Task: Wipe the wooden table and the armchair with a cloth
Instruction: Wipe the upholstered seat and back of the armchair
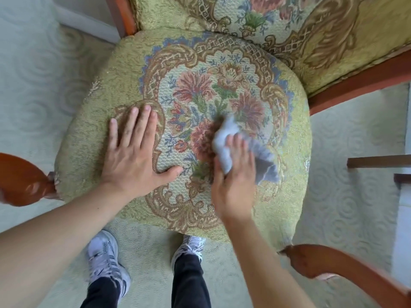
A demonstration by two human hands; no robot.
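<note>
Carpet (33, 90) with a pale swirl pattern lies all around you, and on it stands the armchair (333, 36), which fills most of your view, its floral backrest rising at the top and its reddish wooden frame showing at both sides. Below you, the round seat cushion (93, 121) is the surface in hand, so judge this as the armchair part of the job; the wooden table is not clearly in sight, though dark wooden edges at the far right (378, 162) may belong to it. Two polished armrests (333, 263) curl in at the lower left and lower right, leaving you open room between them to sweep, but watch your elbows on the right one as you pull back. Your left hand (133, 156) lies flat and open on the left of the cushion, fingers spread, holding nothing and bracing the seat. Your right hand (235, 174) is closed on the grey cloth (262, 158), bunched against the centre of the floral medallion and blurred as if in mid-stroke. To do this well, spread the cloth flatter under your palm, work in overlapping passes from the middle out to the rounded front edge, and shift your bracing hand so the patch beneath it gets wiped too. Your shoes (106, 258) stand close under the seat front.
</note>
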